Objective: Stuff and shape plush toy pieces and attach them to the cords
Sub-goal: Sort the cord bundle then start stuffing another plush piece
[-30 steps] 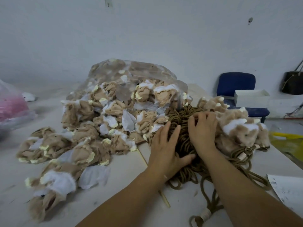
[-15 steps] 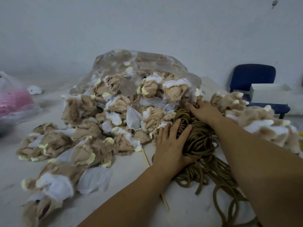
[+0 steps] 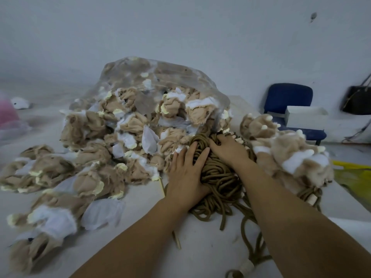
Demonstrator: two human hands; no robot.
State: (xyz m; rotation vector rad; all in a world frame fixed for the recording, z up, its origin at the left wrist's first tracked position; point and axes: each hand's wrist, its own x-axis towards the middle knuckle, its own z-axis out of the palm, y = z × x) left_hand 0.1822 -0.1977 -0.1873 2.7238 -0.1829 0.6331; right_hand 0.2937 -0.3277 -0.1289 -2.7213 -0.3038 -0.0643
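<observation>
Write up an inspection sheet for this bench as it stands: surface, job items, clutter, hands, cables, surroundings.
Surface: pale table, mostly covered.
Job's things: brown cords in a tangled heap at centre; unstuffed tan plush pieces spilling from a clear plastic bag; fuller plush pieces piled on the right.
Clutter: thin wooden stick lying partly under the left forearm; yellow bag at the right edge.
Grippers: left hand flat on the cords; right hand pressed into the heap, fingers spread.
Cables: some near the wall, far right.
Surroundings: blue chair bearing a white box; black bag; pink bundle far left.
</observation>
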